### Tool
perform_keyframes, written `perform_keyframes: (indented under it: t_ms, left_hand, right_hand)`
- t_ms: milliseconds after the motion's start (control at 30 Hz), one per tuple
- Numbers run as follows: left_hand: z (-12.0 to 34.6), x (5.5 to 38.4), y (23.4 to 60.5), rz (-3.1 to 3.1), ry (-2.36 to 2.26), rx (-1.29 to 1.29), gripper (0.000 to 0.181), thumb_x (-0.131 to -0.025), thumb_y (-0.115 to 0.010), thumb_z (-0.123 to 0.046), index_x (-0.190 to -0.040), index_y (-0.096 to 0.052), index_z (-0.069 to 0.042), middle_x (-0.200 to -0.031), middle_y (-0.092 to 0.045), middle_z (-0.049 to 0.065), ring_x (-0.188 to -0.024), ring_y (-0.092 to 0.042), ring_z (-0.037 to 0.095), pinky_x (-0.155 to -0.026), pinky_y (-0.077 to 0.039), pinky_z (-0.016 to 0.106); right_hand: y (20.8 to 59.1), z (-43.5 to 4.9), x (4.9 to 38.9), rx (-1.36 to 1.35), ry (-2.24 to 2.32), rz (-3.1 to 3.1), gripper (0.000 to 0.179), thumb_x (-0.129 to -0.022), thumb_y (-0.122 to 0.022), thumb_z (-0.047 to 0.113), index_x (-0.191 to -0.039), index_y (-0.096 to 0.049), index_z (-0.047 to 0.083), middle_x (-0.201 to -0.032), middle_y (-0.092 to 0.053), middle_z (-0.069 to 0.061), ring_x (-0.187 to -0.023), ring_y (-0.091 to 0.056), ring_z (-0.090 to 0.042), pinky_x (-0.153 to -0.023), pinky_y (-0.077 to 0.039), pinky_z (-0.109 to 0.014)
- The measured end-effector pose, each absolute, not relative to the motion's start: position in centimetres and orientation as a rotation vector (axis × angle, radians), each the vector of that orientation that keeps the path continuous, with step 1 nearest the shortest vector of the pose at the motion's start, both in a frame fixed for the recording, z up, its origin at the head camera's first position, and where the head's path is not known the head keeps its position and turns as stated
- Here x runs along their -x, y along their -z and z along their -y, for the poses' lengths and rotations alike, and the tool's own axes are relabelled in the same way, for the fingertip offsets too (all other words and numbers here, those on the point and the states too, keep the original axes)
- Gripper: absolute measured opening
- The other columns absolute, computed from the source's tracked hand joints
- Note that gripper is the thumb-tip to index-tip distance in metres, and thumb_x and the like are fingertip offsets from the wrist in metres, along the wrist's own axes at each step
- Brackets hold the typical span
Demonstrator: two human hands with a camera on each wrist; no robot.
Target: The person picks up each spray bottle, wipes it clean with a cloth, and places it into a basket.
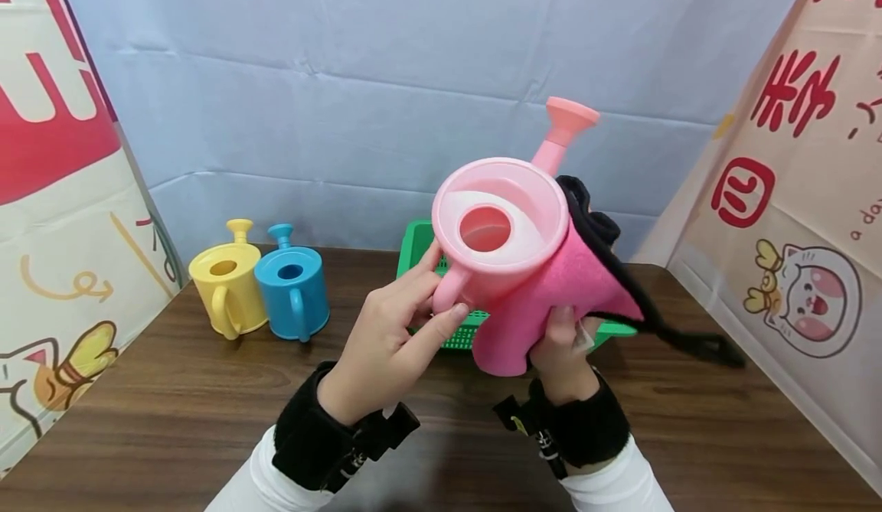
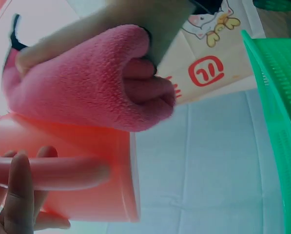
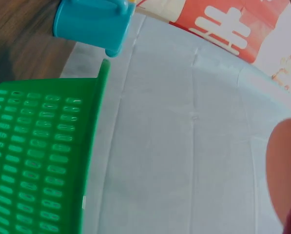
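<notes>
A pink watering can is held up above the table, its top tipped toward me and its spout rising to the upper right. My left hand grips it by the handle, fingers curled round, as the left wrist view also shows. My right hand holds a bright pink fleecy cloth with black edging and a black loop against the can's right side. In the left wrist view the cloth is bunched in folds along the can's body. The right wrist view barely shows the work, only a blurred pinkish shape at its edge.
Behind the held can stands a green slotted basket, partly hidden. A yellow watering can and a blue watering can stand side by side at the left on the brown wooden table. A pale blue cloth backdrop hangs behind.
</notes>
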State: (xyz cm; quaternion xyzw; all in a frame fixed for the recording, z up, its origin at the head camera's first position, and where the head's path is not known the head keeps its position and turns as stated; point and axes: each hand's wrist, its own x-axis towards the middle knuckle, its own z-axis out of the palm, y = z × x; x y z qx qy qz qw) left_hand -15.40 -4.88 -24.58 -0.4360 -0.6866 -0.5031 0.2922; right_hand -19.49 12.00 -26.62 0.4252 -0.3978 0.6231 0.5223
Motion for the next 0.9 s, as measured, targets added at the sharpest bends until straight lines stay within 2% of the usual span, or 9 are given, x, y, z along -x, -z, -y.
perform_keyframes:
  t_ms: [67,200,300,400,467,533,633,800,900]
  left_hand:
    - [4.9,15.4,24.6,1.807,1.417,1.161,0.014,-0.092,-0.059,-0.015,-0.086,-0.055,-0.003,-0.067,-0.055,-0.002,-0.096,-0.057,0.015,-0.056,-0.047,0.026]
    - [5.0,15.2,24.8,1.762,1.557,1.141,0.022,-0.094,-0.056,-0.019,-0.096,-0.057,0.003,-0.087,-0.061,0.008,-0.093,-0.060,0.018,-0.066,-0.054,0.030]
    - [5.1,15.2,24.8,1.766,1.596,1.107,0.021,-0.094,-0.056,-0.016,-0.099,-0.058,0.004,-0.092,-0.060,0.010,-0.077,-0.061,0.016,-0.067,-0.054,0.032]
    - [5.2,15.2,24.9,1.781,1.594,1.080,0.015,-0.093,-0.057,-0.011,-0.098,-0.058,0.003,-0.090,-0.059,0.008,-0.071,-0.060,0.016,-0.066,-0.054,0.031]
    - [5.3,15.3,25.0,1.785,1.601,1.072,0.011,-0.092,-0.058,-0.007,-0.097,-0.057,0.003,-0.091,-0.059,0.009,-0.070,-0.061,0.016,-0.067,-0.054,0.031]
    - [5.3,15.3,25.1,1.790,1.613,1.063,0.009,-0.091,-0.058,-0.006,-0.096,-0.058,0.002,-0.092,-0.059,0.009,-0.072,-0.062,0.018,-0.067,-0.054,0.031]
    - [5.2,15.2,25.2,1.802,1.619,1.040,0.015,-0.092,-0.059,-0.012,-0.095,-0.059,0.003,-0.093,-0.059,0.009,-0.073,-0.061,0.018,-0.067,-0.054,0.032]
    - [5.2,15.2,25.1,1.826,1.572,0.974,0.033,-0.095,-0.054,-0.032,-0.090,-0.062,0.000,-0.088,-0.061,0.006,-0.068,-0.057,0.015,-0.062,-0.054,0.030]
    - [5.1,15.3,25.1,1.841,1.515,0.953,0.031,-0.093,-0.057,-0.032,-0.080,-0.060,-0.004,-0.077,-0.056,0.002,-0.062,-0.053,0.013,-0.055,-0.050,0.028]
  right_hand:
    - [26.8,-12.7,19.8,-1.051,-1.540,1.030,0.039,-0.095,-0.051,0.028,-0.073,-0.037,-0.001,-0.048,-0.036,-0.002,-0.040,-0.036,-0.010,-0.047,-0.029,-0.022]
    - [26.6,-12.8,20.1,-1.065,-1.654,1.076,0.035,-0.094,-0.049,0.022,-0.073,-0.042,-0.005,-0.049,-0.046,-0.005,-0.040,-0.047,-0.012,-0.045,-0.038,-0.024]
    - [26.5,-12.3,20.1,-1.114,-1.593,1.121,0.031,-0.095,-0.047,0.020,-0.080,-0.047,-0.007,-0.049,-0.048,-0.005,-0.038,-0.047,-0.013,-0.045,-0.040,-0.024]
    - [25.8,-11.3,19.7,-1.139,-1.464,1.151,0.032,-0.091,-0.049,0.017,-0.107,-0.050,-0.009,-0.086,-0.063,-0.013,-0.076,-0.062,-0.022,-0.068,-0.049,-0.029]
    - [25.6,-10.7,19.4,-1.093,-1.345,1.184,0.043,-0.088,-0.053,0.019,-0.127,-0.046,0.001,-0.120,-0.053,-0.019,-0.110,-0.050,-0.033,-0.087,-0.046,-0.036]
    - [25.6,-10.3,19.1,-1.016,-1.221,1.236,0.056,-0.085,-0.055,0.022,-0.138,-0.040,0.013,-0.142,-0.031,-0.020,-0.127,-0.029,-0.043,-0.099,-0.036,-0.046]
    - [26.2,-10.1,19.0,-0.916,-1.017,1.300,0.055,-0.086,-0.060,0.035,-0.137,-0.040,0.024,-0.145,-0.028,-0.016,-0.129,-0.025,-0.046,-0.100,-0.034,-0.050]
    - [26.3,-10.1,18.5,-0.872,-0.875,1.319,0.059,-0.086,-0.061,0.045,-0.137,-0.040,0.023,-0.145,-0.031,-0.011,-0.130,-0.024,-0.045,-0.099,-0.036,-0.052]
    - [26.3,-10.1,18.4,-0.876,-0.876,1.318,0.059,-0.086,-0.061,0.045,-0.137,-0.040,0.023,-0.145,-0.031,-0.011,-0.130,-0.024,-0.044,-0.098,-0.037,-0.051]
